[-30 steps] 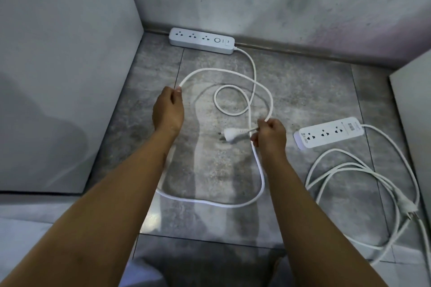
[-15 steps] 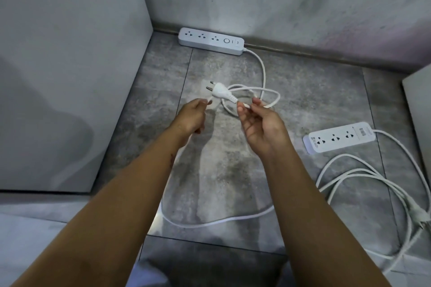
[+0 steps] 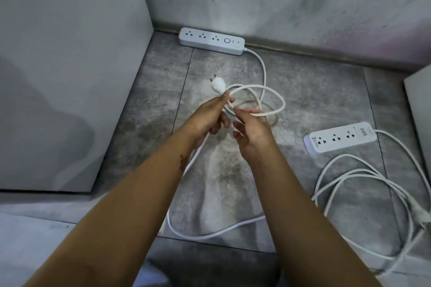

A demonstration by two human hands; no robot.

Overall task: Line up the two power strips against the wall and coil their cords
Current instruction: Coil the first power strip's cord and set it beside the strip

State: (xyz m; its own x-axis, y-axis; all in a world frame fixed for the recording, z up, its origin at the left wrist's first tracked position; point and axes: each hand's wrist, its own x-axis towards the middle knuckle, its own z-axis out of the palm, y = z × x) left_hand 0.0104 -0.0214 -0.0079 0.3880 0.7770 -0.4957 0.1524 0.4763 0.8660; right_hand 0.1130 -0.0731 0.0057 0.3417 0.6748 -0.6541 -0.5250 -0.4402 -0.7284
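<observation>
One white power strip [image 3: 211, 40] lies flat against the back wall. Its white cord [image 3: 264, 72] runs down to a small loop between my hands, then trails in a slack arc on the floor [image 3: 214, 233]. My left hand [image 3: 207, 119] pinches the cord just behind the plug [image 3: 218, 84], which points up-left. My right hand [image 3: 251, 128] grips the loop's near side. A second power strip [image 3: 341, 137] lies at an angle on the floor at right, away from the wall, with its cord [image 3: 363, 196] in a loose tangle in front of it.
A pale panel [image 3: 70, 65] walls in the left side, and another panel's corner [image 3: 419, 105] stands at the far right. The floor is grey stone tile [image 3: 310, 91]. A dark skirting runs along the foot of the stained back wall [image 3: 303, 7].
My hands have come together from wide apart. The plug passed from my right hand to my left, and the cord gathered into a small loop with less slack on the floor.
</observation>
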